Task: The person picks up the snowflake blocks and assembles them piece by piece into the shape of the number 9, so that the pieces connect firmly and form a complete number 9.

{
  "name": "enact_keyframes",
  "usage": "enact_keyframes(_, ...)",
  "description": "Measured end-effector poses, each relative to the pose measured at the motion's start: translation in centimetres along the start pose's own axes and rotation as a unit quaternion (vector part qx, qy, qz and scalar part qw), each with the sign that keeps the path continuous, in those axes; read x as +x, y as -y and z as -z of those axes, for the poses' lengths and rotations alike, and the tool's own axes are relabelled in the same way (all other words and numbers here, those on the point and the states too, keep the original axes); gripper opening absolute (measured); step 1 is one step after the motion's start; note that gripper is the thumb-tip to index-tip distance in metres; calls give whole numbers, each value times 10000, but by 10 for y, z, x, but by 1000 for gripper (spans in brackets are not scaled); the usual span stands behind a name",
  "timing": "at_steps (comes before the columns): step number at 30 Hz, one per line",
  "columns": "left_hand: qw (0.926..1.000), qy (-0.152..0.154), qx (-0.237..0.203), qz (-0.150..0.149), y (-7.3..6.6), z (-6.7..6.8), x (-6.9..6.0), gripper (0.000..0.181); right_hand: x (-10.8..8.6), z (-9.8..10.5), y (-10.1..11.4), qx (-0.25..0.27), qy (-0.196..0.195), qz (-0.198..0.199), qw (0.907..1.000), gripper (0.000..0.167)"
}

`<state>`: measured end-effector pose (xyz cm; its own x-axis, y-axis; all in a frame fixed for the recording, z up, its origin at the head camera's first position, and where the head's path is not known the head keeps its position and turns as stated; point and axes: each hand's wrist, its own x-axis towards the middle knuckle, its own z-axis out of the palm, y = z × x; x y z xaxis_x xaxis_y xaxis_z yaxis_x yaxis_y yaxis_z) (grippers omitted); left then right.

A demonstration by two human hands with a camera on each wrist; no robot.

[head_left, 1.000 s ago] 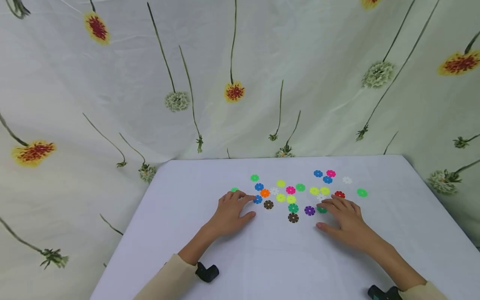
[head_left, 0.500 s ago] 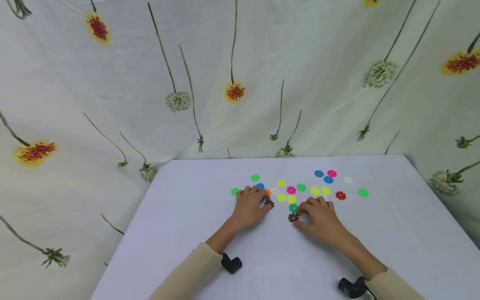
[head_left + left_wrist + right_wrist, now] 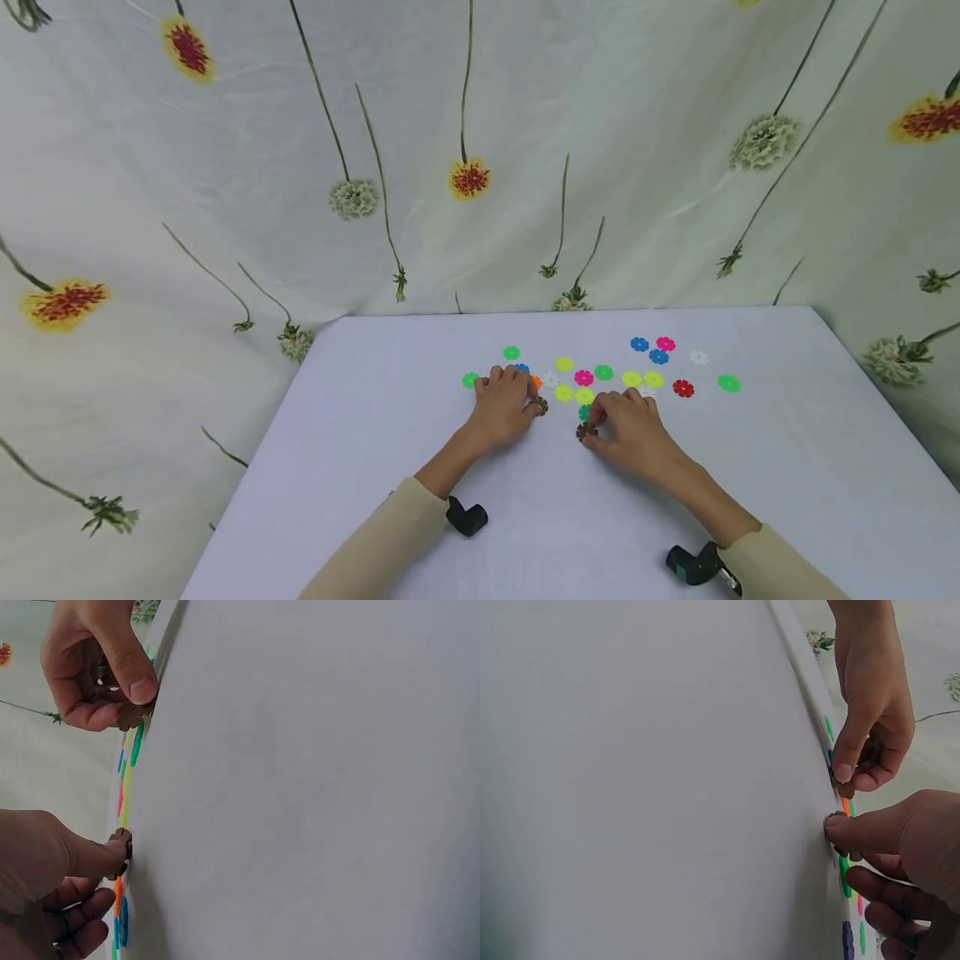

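In the head view my left hand (image 3: 501,410) pinches a brown notched, flower-shaped disc (image 3: 542,406) between thumb and forefinger. A second brown disc (image 3: 586,432) is pinched by my right hand (image 3: 633,432), a little nearer and to the right. Both wrist views show the discs tilted up at the fingertips, as with the left one (image 3: 121,850) and the right one (image 3: 837,822). Just beyond the right fingers lies a dark green disc (image 3: 584,412), partly covered. An orange disc (image 3: 536,382) and a blue disc (image 3: 522,367) are half hidden behind the left hand.
Several more flat discs lie scattered on the white table (image 3: 480,517), among them a pink one (image 3: 583,377), a red one (image 3: 683,388) and a light green one (image 3: 729,383). A flower-print cloth (image 3: 420,233) hangs behind the far edge.
My left hand has moved right from the blue disc to a brown one. The right hand has moved left to the other brown disc. Fingers have closed on both, and the discs now tilt.
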<state>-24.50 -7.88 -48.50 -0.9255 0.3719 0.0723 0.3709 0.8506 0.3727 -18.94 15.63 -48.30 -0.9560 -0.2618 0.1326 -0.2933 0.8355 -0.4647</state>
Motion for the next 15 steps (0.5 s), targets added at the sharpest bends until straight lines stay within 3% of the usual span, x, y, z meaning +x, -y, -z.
enact_keyframes(8,9992,-90,-119,-381,-3,3,-5,18,0,1,-2,728,-59,446,9963,22)
enact_keyframes(15,9932,-57,-1116,-310,0,2,-11,13,2,2,-9,1678,-52,275,9854,22)
